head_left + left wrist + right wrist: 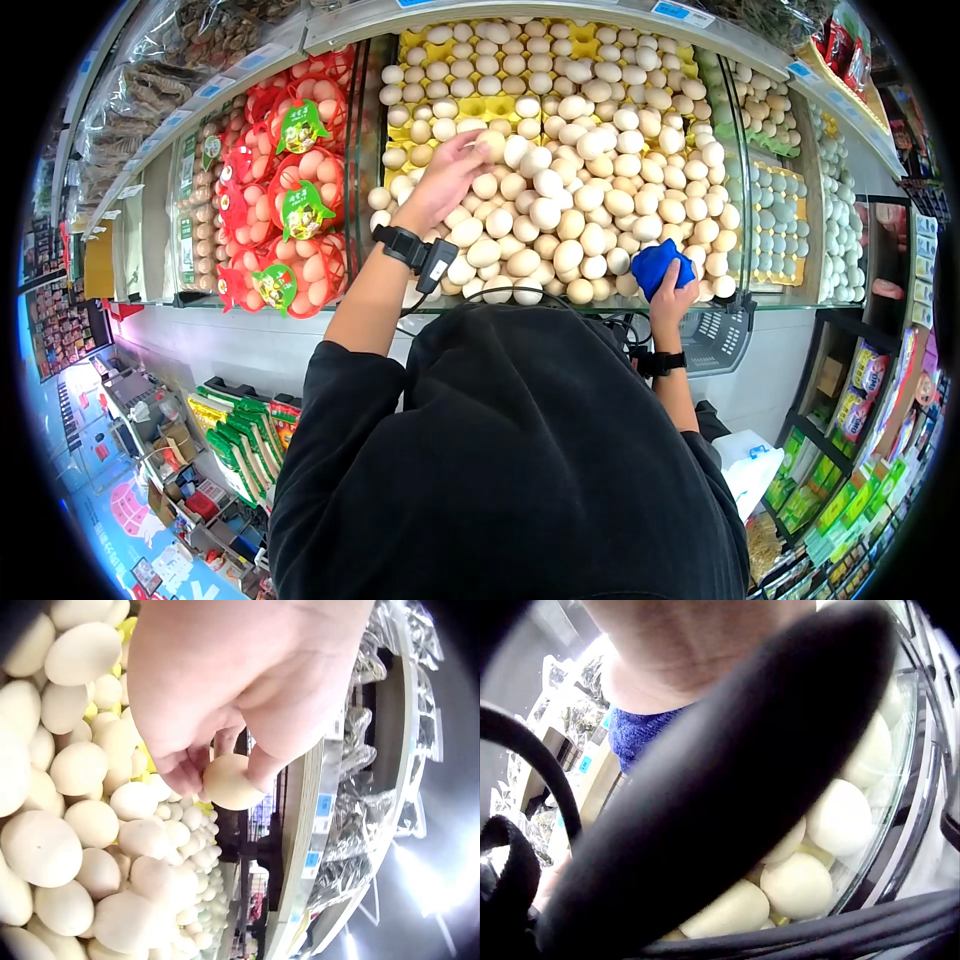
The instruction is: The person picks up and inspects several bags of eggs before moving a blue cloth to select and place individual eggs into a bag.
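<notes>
My left hand [447,186] is over the left side of a heap of pale eggs. In the left wrist view, its thumb and fingers pinch one cream-coloured egg [231,784] above the others. Yellow egg trays [478,108] show under and behind the heap [570,225]. At the heap's front right edge, my right hand [672,303] grips a bunched blue cloth [656,268]. The right wrist view shows some of the cloth's towel-like weave [639,736], but a dark blurred shape covers most of that hand's fingers.
Red net bags of brown eggs [300,190] stand left of a glass divider. Trays of bluish eggs [780,215] lie to the right. A shelf edge with price tags [560,38] runs along the back. A grey basket [715,340] is below the counter's glass front, and black cables [510,291] cross near it.
</notes>
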A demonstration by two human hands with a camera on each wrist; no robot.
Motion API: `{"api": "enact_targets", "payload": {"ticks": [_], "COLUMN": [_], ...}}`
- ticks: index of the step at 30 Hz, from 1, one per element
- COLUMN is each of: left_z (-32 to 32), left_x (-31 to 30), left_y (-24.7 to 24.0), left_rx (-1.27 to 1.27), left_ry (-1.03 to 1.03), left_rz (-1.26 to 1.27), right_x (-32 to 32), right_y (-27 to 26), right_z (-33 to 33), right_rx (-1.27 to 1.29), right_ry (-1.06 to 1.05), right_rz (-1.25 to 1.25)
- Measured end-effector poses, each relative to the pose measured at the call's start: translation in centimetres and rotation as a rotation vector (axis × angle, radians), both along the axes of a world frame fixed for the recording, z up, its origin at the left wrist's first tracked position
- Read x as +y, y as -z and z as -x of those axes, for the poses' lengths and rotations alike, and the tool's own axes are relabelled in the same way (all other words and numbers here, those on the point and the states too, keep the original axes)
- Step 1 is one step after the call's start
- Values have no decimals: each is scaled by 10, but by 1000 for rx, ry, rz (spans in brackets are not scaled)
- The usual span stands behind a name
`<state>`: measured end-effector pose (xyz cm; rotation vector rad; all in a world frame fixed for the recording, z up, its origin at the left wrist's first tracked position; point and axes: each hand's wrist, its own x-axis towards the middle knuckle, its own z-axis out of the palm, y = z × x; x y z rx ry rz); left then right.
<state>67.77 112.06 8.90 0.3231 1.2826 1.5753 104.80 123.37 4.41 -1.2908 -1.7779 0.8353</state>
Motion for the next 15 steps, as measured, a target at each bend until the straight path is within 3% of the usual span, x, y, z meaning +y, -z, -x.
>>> {"api": "enact_targets", "payload": {"ticks": [4,8,12,15], "left_z": [9,33,63,93], "left_x": [-1,5,29,48], "left_y": [-10,11,10,35], "left_rx": [-228,-315,-43,448], "left_ry": [-25,-37,-93,-19], "left_rz": [-208,-243,-45,116], "right_x": [0,1,2,2], "right_y": [-1,3,2,2], "right_z": [1,-2,-4,-5], "right_rx": [22,15,0,-45], "right_ry": [0,4,-3,-11], "right_rz": [-5,0,-2,-3]}}
